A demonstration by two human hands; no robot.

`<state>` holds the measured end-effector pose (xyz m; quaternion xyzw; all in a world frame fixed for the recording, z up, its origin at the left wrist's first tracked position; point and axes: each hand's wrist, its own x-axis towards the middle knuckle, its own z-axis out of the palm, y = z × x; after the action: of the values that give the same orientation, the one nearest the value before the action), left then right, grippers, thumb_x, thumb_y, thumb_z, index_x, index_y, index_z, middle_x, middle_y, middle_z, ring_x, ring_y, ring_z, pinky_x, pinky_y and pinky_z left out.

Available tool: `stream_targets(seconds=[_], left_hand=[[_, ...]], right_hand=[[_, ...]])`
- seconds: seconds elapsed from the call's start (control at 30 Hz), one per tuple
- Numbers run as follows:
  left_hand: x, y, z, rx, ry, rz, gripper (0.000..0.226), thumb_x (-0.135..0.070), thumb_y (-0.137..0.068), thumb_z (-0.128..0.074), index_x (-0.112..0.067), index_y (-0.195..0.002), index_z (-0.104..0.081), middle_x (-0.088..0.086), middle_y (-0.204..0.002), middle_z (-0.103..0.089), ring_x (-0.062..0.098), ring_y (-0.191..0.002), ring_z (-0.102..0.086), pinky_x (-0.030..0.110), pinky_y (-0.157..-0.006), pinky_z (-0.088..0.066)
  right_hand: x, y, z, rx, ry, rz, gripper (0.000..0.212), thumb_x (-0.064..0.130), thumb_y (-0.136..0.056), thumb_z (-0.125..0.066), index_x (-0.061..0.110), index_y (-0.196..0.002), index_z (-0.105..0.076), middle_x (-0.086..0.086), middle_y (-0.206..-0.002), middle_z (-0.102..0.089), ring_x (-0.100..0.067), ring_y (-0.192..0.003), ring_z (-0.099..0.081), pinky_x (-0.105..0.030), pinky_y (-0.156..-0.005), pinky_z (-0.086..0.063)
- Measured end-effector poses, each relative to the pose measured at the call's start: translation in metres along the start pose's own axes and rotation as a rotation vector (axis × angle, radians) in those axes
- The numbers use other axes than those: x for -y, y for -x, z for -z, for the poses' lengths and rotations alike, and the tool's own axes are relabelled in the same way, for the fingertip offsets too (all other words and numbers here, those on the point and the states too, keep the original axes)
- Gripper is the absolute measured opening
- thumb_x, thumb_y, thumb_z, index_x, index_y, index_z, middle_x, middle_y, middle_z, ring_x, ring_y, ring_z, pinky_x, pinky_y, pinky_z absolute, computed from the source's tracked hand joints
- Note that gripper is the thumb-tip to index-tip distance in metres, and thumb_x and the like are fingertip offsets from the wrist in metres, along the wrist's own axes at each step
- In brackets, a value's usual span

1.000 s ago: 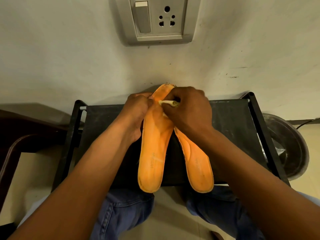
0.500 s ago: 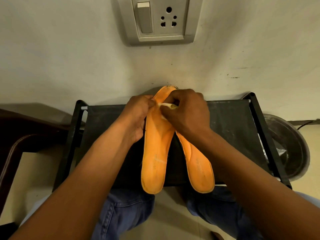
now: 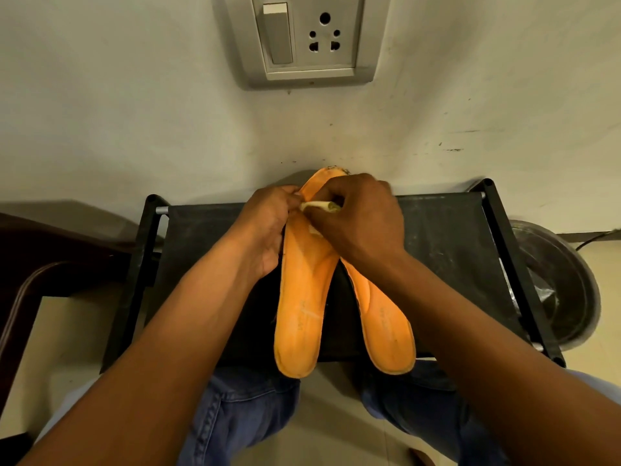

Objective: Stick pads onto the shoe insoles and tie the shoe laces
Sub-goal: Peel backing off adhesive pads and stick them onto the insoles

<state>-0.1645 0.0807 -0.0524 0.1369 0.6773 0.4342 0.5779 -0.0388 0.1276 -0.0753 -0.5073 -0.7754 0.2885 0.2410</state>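
Two orange insoles lie lengthwise on a black rack (image 3: 447,250), toes toward the wall. My left hand (image 3: 268,227) grips the left edge of the left insole (image 3: 302,297) near its toe. My right hand (image 3: 359,220) lies over the toe end and pinches a small pale pad (image 3: 317,205) against that insole; a white bit shows under its fingers. The right insole (image 3: 383,327) rests beside it, its toe end hidden under my right wrist. No shoes or laces are in view.
The rack stands against a white wall with a switch and socket plate (image 3: 302,38) above. A dark round bin (image 3: 564,287) sits to the right, dark wooden furniture (image 3: 40,264) to the left. My knees in blue jeans (image 3: 242,408) are below the rack.
Both hands stay at the toe of the left insole; my right hand's fingers have shifted slightly as they work the pale pad. The insoles have hardly moved.
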Motion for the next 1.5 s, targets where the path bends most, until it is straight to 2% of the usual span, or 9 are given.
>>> stream_targets(seconds=[0.13,0.37,0.57,0.67,0.77,1.0,1.17,1.33,1.5], left_hand=[[0.000,0.000,-0.002,-0.023,0.014,0.017,0.031,-0.011,-0.106,-0.044,-0.009,-0.127,-0.066,0.014,-0.115,-0.073,0.028,-0.103,-0.070,0.046,-0.095,-0.057],[-0.003,0.001,0.005,-0.029,0.010,0.030,0.029,-0.007,-0.103,-0.043,-0.005,-0.106,-0.071,0.013,-0.093,-0.071,0.023,-0.079,-0.068,0.033,-0.069,-0.057],[-0.004,0.001,0.003,-0.014,0.038,0.021,0.032,-0.007,-0.104,-0.042,-0.002,-0.121,-0.068,0.016,-0.102,-0.071,0.025,-0.086,-0.068,0.036,-0.076,-0.059],[-0.005,0.001,0.002,-0.023,0.061,0.034,0.031,-0.009,-0.105,-0.044,-0.007,-0.127,-0.066,0.014,-0.116,-0.072,0.028,-0.104,-0.069,0.045,-0.092,-0.059],[-0.005,0.001,0.003,-0.037,0.055,0.051,0.029,-0.011,-0.105,-0.046,-0.009,-0.128,-0.065,0.014,-0.118,-0.072,0.031,-0.109,-0.069,0.048,-0.091,-0.059],[-0.005,-0.003,0.011,-0.076,0.031,0.010,0.031,-0.007,-0.103,-0.042,-0.004,-0.116,-0.070,0.012,-0.095,-0.071,0.021,-0.077,-0.066,0.029,-0.062,-0.054],[-0.004,-0.002,0.006,-0.047,0.043,-0.007,0.032,-0.008,-0.105,-0.042,-0.005,-0.125,-0.067,0.015,-0.106,-0.073,0.027,-0.091,-0.070,0.037,-0.075,-0.059],[-0.003,-0.001,0.005,-0.078,0.026,0.005,0.031,-0.010,-0.106,-0.044,-0.009,-0.128,-0.066,0.013,-0.116,-0.073,0.029,-0.107,-0.070,0.044,-0.089,-0.059],[-0.003,-0.005,0.009,-0.113,0.034,-0.017,0.029,-0.009,-0.105,-0.041,-0.010,-0.100,-0.070,0.007,-0.083,-0.071,0.019,-0.071,-0.068,0.026,-0.058,-0.055]], right_hand=[[-0.006,-0.006,0.007,-0.099,0.043,-0.088,0.015,0.038,-0.084,-0.073,0.026,-0.091,-0.078,0.005,-0.091,-0.075,-0.014,-0.082,-0.067,-0.038,-0.074,-0.060],[0.003,0.001,0.000,0.120,-0.169,0.061,0.013,0.035,-0.081,-0.075,0.024,-0.085,-0.081,0.009,-0.080,-0.075,-0.010,-0.074,-0.067,-0.042,-0.069,-0.057],[0.007,0.004,-0.002,0.054,-0.009,0.074,0.019,0.047,-0.079,-0.070,0.030,-0.084,-0.077,0.010,-0.079,-0.072,-0.012,-0.076,-0.064,-0.038,-0.065,-0.056],[-0.001,-0.004,0.008,-0.073,0.048,-0.025,0.016,0.043,-0.083,-0.071,0.027,-0.083,-0.074,0.009,-0.084,-0.072,-0.013,-0.078,-0.065,-0.036,-0.069,-0.058],[-0.007,-0.007,0.010,-0.062,-0.025,-0.056,0.010,0.037,-0.082,-0.074,0.026,-0.083,-0.076,0.008,-0.082,-0.073,-0.012,-0.076,-0.066,-0.038,-0.069,-0.059],[0.014,0.010,-0.006,0.117,-0.116,0.148,0.009,0.034,-0.081,-0.074,0.028,-0.085,-0.079,0.009,-0.079,-0.075,-0.011,-0.073,-0.066,-0.038,-0.066,-0.054],[0.005,0.001,0.003,-0.022,0.087,0.055,0.017,0.043,-0.083,-0.071,0.026,-0.083,-0.075,0.008,-0.081,-0.071,-0.013,-0.075,-0.063,-0.034,-0.064,-0.055],[-0.003,-0.004,0.005,-0.015,0.033,-0.029,0.013,0.036,-0.084,-0.073,0.024,-0.086,-0.077,0.005,-0.084,-0.073,-0.014,-0.076,-0.065,-0.038,-0.070,-0.059],[0.016,0.012,-0.006,0.108,-0.097,0.089,0.011,0.034,-0.081,-0.075,0.024,-0.081,-0.078,0.005,-0.076,-0.072,-0.013,-0.071,-0.063,-0.040,-0.064,-0.054]])
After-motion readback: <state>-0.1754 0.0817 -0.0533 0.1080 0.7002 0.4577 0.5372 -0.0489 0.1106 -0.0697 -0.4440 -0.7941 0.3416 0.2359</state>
